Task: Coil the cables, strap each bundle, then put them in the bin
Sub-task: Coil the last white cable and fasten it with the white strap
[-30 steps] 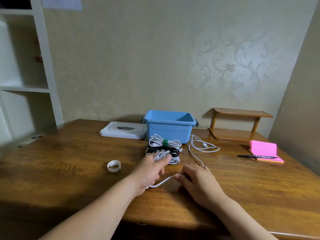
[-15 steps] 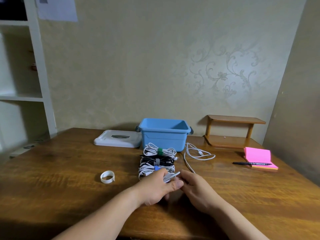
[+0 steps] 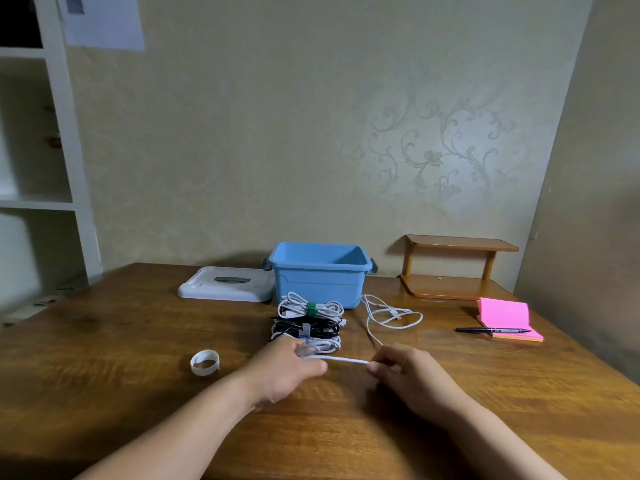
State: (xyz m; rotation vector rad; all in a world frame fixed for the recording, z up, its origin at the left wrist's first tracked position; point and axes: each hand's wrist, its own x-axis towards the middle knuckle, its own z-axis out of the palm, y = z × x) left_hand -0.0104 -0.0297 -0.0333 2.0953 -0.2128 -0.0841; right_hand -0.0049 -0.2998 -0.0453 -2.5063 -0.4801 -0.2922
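Beige floral wallpaper behind a glossy wooden table, white shelving off to the left. The blue bin sits at the back (its lid lies beside it), with the strapped bundles just in front. The left hand and right hand each pinch the loose white cable, pulled straight between them.

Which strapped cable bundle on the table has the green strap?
The white bundle closest to the blue bin. The black bundle in the middle has a grey strap; the third bundle, by the left hand, shows some blue.
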